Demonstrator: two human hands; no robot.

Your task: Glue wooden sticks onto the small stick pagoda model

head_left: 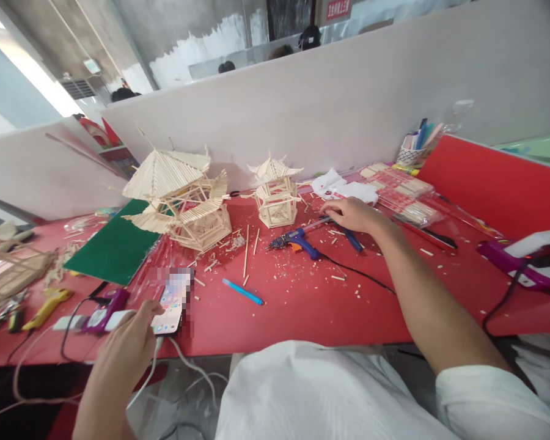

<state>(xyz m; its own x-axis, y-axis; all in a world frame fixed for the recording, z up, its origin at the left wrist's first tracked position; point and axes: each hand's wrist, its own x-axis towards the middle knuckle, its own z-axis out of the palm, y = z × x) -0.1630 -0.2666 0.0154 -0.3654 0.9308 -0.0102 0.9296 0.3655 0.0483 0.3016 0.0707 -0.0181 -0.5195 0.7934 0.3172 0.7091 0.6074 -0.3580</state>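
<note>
Phone (171, 304) clamped in left hand (135, 333), glue gun (305, 244) and pen (242, 291) separate it from right hand (352, 214), grip unclear.

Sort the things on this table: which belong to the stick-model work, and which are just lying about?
Likely part of the work:
large stick pavilion
small stick pavilion
blue glue gun, near the right hand
plastic-wrapped wooden sticks

Probably just lying about:
light-blue pen
pen cup
plugged-in smartphone, at the left hand
</note>
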